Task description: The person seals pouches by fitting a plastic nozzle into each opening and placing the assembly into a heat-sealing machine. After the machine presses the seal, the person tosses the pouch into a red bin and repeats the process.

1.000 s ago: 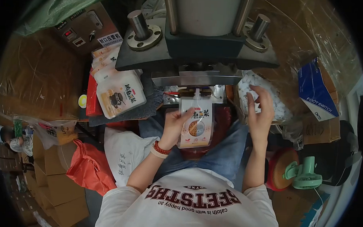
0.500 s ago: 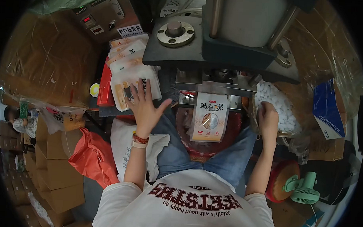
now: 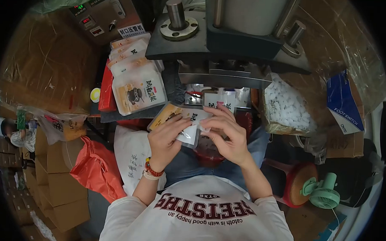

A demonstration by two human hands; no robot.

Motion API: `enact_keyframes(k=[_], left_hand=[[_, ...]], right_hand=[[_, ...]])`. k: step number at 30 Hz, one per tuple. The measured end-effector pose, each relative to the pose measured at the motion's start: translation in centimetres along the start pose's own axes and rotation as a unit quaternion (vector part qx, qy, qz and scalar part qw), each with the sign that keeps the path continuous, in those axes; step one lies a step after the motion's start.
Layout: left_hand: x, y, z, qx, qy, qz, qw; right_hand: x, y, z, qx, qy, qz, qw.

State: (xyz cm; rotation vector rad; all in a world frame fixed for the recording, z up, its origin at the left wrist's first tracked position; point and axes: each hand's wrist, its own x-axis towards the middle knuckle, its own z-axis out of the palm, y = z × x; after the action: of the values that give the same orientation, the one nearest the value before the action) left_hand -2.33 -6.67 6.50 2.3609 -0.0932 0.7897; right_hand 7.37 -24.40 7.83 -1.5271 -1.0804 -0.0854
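In front of my lap, a flat printed pouch (image 3: 191, 136) is held between both hands. My left hand (image 3: 167, 138) is closed over its left part, fingers lying across the print. At the pouch's right edge, my right hand (image 3: 227, 136) pinches with thumb and fingers, and a small white plastic piece (image 3: 205, 130) shows at the fingertips. Just beyond, a second printed pouch (image 3: 219, 99) sits under the press head (image 3: 224, 75), its lower part hidden by my right hand. A stack of similar pouches (image 3: 138, 91) lies to the left.
An open box (image 3: 289, 104) of small white pieces stands right of the press. Behind the stack is a control panel (image 3: 92, 19). A blue-and-white carton (image 3: 346, 102) and green fan (image 3: 324, 191) are on the right. An orange-red bag (image 3: 95, 168) hangs at lower left.
My left hand has taken a pouch from the stack. My right hand has moved from the box of white pieces to the pouch's edge. The press posts stand taller above their plate.
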Motion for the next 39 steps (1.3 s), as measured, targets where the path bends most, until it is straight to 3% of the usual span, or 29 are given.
enact_keyframes(k=[1, 3, 5, 7, 10, 11, 12, 13, 14, 16, 17, 19, 21, 23, 25, 26, 28, 29, 31, 32, 34, 37, 38, 39], left_hand=[[0.4, 0.6, -0.4, -0.001, 0.002, 0.004, 1.000], [0.8, 1.4, -0.8, -0.130, -0.069, 0.013, 0.989], [1.2, 1.6, 0.3, -0.154, -0.066, 0.040, 0.985], [0.8, 0.7, 2.8, -0.228, -0.137, -0.116, 0.957], [0.3, -1.2, 8.1, -0.443, -0.132, -0.331, 0.822], [1.0, -1.1, 8.6, -0.477, -0.120, -0.371, 0.787], [1.8, -1.2, 8.9, -0.478, -0.118, -0.369, 0.788], [2.5, -1.4, 9.2, -0.520, -0.121, -0.394, 0.749], [3.3, -1.8, 9.4, -0.559, -0.123, -0.417, 0.706], [4.6, -2.5, 9.5, -0.567, -0.132, -0.432, 0.689], [5.3, -2.3, 9.3, -0.592, -0.138, -0.438, 0.662], [5.4, -2.2, 9.6, -0.643, -0.136, -0.437, 0.614], [4.6, -3.3, 11.2, -0.576, -0.126, -0.416, 0.692], [4.7, -3.7, 10.3, -0.461, -0.206, -0.469, 0.725], [4.7, -3.6, 9.5, -0.522, -0.173, -0.325, 0.769], [4.5, -5.6, 9.5, -0.349, -0.229, -0.300, 0.858], [5.3, -3.4, 4.2, -0.086, -0.098, -0.328, 0.936], [4.0, -6.0, 4.0, 0.132, 0.064, -0.152, 0.977], [1.9, -7.0, 1.5, 0.413, 0.043, -0.140, 0.899], [0.3, -7.6, 0.6, 0.411, 0.041, -0.140, 0.900], [-2.2, -8.9, -0.6, 0.320, -0.079, -0.032, 0.944], [-4.0, -9.2, -1.4, 0.192, -0.125, -0.039, 0.973], [-3.7, -8.9, -1.4, 0.186, -0.067, -0.025, 0.980], [-3.2, -8.5, -1.5, 0.138, -0.040, -0.062, 0.988]], right_hand=[[0.2, -0.3, -0.6, -0.003, 0.001, -0.003, 1.000], [0.4, -1.3, -2.4, 0.053, -0.037, -0.030, 0.997], [-0.2, -0.4, -2.7, 0.073, -0.053, -0.043, 0.995], [-0.9, 0.3, -2.4, 0.075, 0.002, 0.151, 0.986], [-1.0, 0.6, -3.6, -0.043, 0.122, 0.205, 0.970], [-1.2, 0.7, -4.5, -0.001, 0.187, 0.212, 0.959], [-1.2, 0.9, -5.9, -0.045, 0.222, 0.190, 0.955], [-1.2, 1.1, -7.5, -0.089, 0.256, 0.170, 0.948], [-1.2, 1.3, -9.0, -0.143, 0.257, 0.182, 0.938], [-0.7, 2.1, -10.9, -0.293, 0.242, 0.194, 0.905], [-1.6, 3.9, -11.5, -0.288, 0.238, 0.190, 0.908], [-3.5, 9.3, -12.3, -0.487, 0.117, 0.193, 0.844], [-3.7, 10.2, -12.1, -0.440, 0.092, 0.245, 0.859], [-3.8, 10.1, -12.5, -0.434, 0.055, 0.241, 0.866], [-2.8, 9.6, -12.0, -0.426, 0.037, 0.228, 0.875], [-2.4, 8.8, -11.9, -0.428, 0.013, 0.209, 0.879], [-1.7, 7.1, -11.8, -0.429, -0.026, 0.204, 0.880], [-1.4, 6.8, -12.0, -0.432, -0.025, 0.207, 0.877], [-1.3, 6.4, -12.0, -0.428, -0.050, 0.190, 0.882], [-1.5, 6.8, -12.2, -0.429, -0.051, 0.192, 0.881], [-1.9, 8.2, -12.9, -0.386, -0.041, 0.207, 0.898], [-1.6, 8.4, -13.6, -0.391, -0.080, 0.201, 0.895], [-1.5, 8.3, -13.5, -0.394, -0.079, 0.209, 0.892], [-1.5, 8.2, -13.5, -0.388, -0.015, 0.192, 0.901]])
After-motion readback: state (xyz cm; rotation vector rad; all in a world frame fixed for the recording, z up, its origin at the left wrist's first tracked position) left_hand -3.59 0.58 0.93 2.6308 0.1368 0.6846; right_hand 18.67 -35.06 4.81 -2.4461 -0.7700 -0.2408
